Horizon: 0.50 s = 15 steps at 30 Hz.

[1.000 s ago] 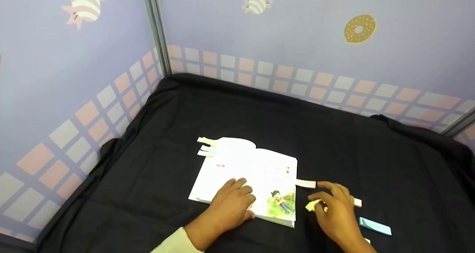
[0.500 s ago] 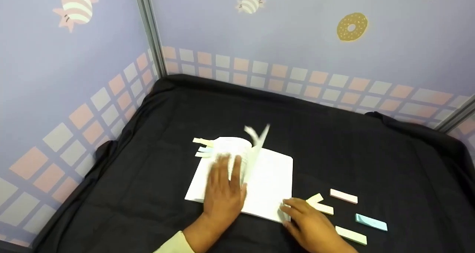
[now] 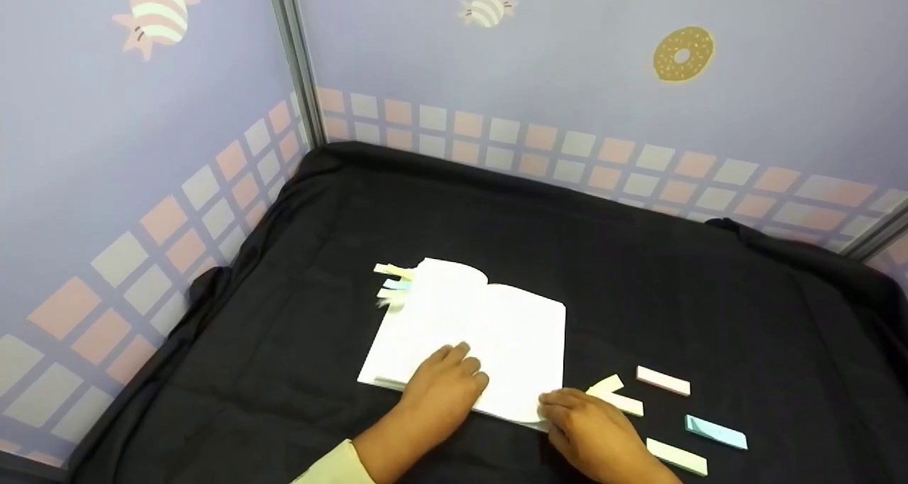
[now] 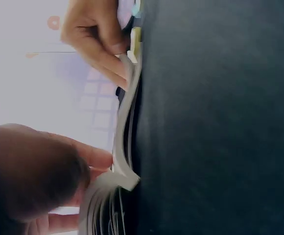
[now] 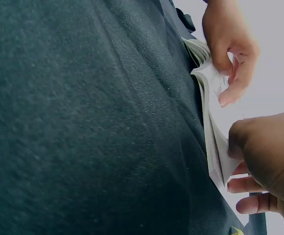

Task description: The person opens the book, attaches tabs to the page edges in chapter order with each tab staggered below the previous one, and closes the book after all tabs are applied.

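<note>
An open book [image 3: 528,335] lies on black cloth, its pages washed out white in the head view. My left hand [image 3: 443,385] rests on the left page near the spine and bottom edge, fingers loosely bent. At the lower right corner, my right hand [image 3: 592,427] pinches a page [image 5: 223,152], thumb on top and fingers beneath in the right wrist view. The corner bends up slightly from the pages under it. Yellow, blue and white tabs [image 3: 396,285] stick out of the book's left edge.
Right of the book lie a yellow sticky-note strip pad [image 3: 624,403] with a loose strip [image 3: 606,385], a pink pad [image 3: 663,380], a blue pad [image 3: 716,431] and a pale green pad [image 3: 677,457]. Patterned wall panels [image 3: 567,58] stand behind and at left.
My right hand has left the yellow strips for the book's corner. A page carrying a tab has turned over to the left; my left hand pressed it and slid back down.
</note>
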Available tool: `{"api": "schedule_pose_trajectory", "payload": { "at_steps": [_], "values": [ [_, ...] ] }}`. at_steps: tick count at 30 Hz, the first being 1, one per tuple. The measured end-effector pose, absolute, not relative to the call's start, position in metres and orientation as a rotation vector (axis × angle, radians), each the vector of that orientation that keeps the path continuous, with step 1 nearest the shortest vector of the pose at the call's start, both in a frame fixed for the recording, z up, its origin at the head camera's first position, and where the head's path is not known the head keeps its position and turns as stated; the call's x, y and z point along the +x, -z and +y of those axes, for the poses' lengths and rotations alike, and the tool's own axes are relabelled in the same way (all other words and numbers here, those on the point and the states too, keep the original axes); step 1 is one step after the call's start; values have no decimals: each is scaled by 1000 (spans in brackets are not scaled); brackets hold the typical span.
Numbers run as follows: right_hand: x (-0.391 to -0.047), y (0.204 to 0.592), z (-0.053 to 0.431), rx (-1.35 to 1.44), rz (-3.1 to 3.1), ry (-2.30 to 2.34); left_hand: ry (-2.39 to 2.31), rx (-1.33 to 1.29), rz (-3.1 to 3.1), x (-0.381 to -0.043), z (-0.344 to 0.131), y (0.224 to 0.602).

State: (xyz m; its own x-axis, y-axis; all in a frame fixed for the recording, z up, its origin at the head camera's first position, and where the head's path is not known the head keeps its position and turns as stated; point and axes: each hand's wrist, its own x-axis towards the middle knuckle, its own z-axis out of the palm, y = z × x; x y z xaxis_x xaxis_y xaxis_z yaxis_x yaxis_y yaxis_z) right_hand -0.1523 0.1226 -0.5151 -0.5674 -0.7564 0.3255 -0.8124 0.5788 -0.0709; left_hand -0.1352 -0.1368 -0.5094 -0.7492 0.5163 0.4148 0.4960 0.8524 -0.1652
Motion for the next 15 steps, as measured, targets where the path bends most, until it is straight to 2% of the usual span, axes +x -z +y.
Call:
{"api": "schedule_pose_trajectory", "payload": {
  "at_steps": [10,15],
  "values": [
    [-155,509,120,1198,-2322,-458,5,-736,-2686,-135,-135,509],
    [-152,505,119,1062,-2371,-460,87,-670,-2607,-137,-136,511]
  ]
}}
